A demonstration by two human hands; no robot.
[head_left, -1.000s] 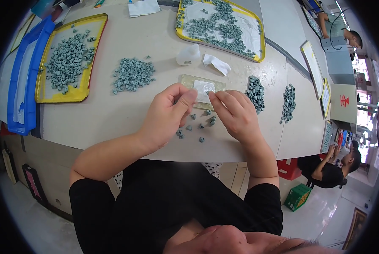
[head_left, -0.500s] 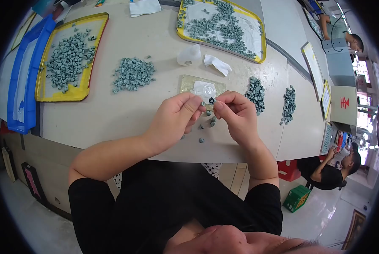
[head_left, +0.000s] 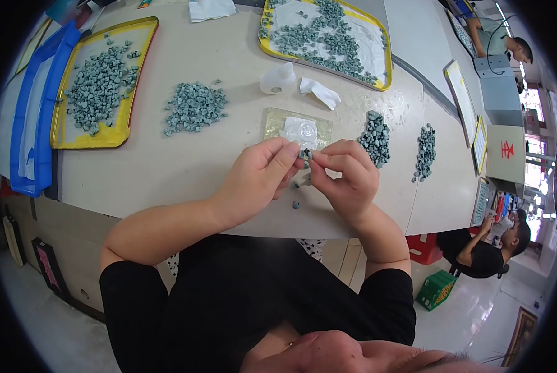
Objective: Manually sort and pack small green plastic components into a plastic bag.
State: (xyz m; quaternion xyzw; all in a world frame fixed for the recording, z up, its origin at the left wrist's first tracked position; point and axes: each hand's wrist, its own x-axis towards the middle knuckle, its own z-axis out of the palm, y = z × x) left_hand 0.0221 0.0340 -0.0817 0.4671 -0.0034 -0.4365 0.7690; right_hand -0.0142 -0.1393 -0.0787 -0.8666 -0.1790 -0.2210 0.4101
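Note:
My left hand (head_left: 260, 177) and my right hand (head_left: 347, 177) meet fingertip to fingertip above the table's front edge. Between them they pinch a small grey-green stone piece (head_left: 305, 153). A few loose pieces (head_left: 296, 204) lie on the table under my hands. Just beyond my fingers lies a pale square pad (head_left: 278, 121) with a clear plastic bit (head_left: 302, 130) on it.
Heaps of grey-green pieces lie at centre left (head_left: 193, 107) and at right (head_left: 375, 138), (head_left: 424, 151). Yellow trays of them stand at left (head_left: 64, 133) and top (head_left: 385, 46). A blue bin (head_left: 23, 124) is far left. People sit at right.
Both hands have lifted off the table and come together, now pinching one small piece between the fingertips in front of the pad.

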